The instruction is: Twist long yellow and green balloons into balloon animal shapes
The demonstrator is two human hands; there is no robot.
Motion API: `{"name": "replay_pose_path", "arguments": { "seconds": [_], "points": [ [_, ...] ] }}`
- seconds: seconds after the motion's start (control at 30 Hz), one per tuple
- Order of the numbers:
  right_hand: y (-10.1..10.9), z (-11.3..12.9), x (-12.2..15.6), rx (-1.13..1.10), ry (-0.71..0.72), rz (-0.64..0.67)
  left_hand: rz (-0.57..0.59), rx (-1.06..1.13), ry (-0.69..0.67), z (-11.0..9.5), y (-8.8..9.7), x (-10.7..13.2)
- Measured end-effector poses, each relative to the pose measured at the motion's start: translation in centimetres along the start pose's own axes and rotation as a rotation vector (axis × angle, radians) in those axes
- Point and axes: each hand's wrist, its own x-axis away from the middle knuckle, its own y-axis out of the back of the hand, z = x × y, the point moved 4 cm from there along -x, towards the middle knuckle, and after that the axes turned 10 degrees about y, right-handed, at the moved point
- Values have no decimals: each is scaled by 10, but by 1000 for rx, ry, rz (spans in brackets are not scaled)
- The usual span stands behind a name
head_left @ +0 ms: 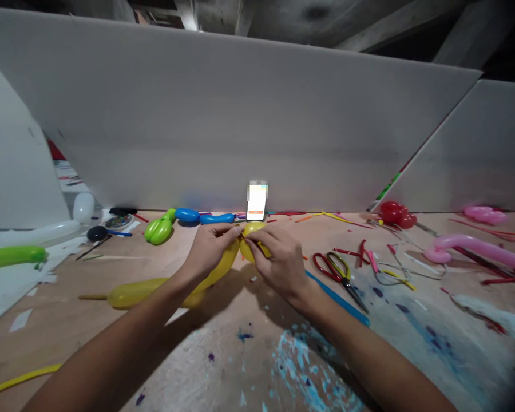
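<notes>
A long yellow balloon [137,293] stretches from its uninflated tip at the left, under my left wrist, up to both hands. Its far end forms a rounded bubble [254,226] between my fingers. My left hand [213,243] pinches the balloon where it narrows beside the bubble. Against the same narrow spot, my right hand [278,254] closes thumb and fingertips. My fingers partly cover the pinched part, so any knot or twist there is hidden. Just beyond the hands, a lit phone [256,203] leans upright against the white panel.
Scissors [343,277] and a flat blue balloon [339,300] lie right of my right hand. Green [159,228] and blue [187,216] balloons sit at the back left, red [393,213] and pink [476,246] ones at the right. A white panel [223,120] walls off the back.
</notes>
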Motion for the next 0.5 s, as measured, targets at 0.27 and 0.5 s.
{"name": "replay_pose_path", "arguments": {
  "seconds": [0.27, 0.5],
  "points": [
    [1, 3, 1, 134, 89, -38, 7, -6, -31, -6, -2, 3],
    [8, -7, -9, -170, -72, 203, 24, -289, -206, -9, -5, 8]
  ]
}}
